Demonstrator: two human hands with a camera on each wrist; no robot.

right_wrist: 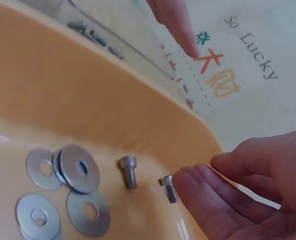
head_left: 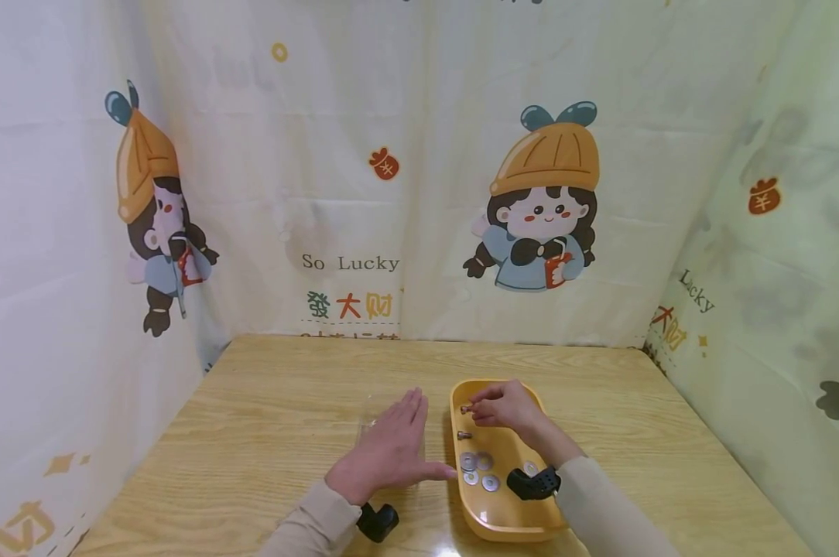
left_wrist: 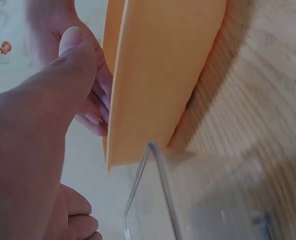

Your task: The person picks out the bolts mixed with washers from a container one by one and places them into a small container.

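My right hand [head_left: 508, 408] reaches into the far end of a yellow-orange tray [head_left: 510, 534], thumb and fingers bent loosely. Its fingertips are right beside a small socket-head bolt [right_wrist: 171, 190], partly hidden behind a finger in the right wrist view. Another socket-head bolt [right_wrist: 129, 172] lies nearer, with several flat metal washers [right_wrist: 89, 212] beyond it. My left hand [head_left: 392, 445] is held with fingers straight over a clear plastic box [left_wrist: 163, 200] left of the tray. The thumb stretches toward the tray's left rim. Several small bolts [right_wrist: 95, 37] lie inside the box.
The wooden table [head_left: 287, 402] extends around the tray and box. A printed cloth [head_left: 433, 193] hangs behind and along both sides. Black wrist cameras sit on both wrists, the right camera [head_left: 533, 484] over the tray's right side near a washer.
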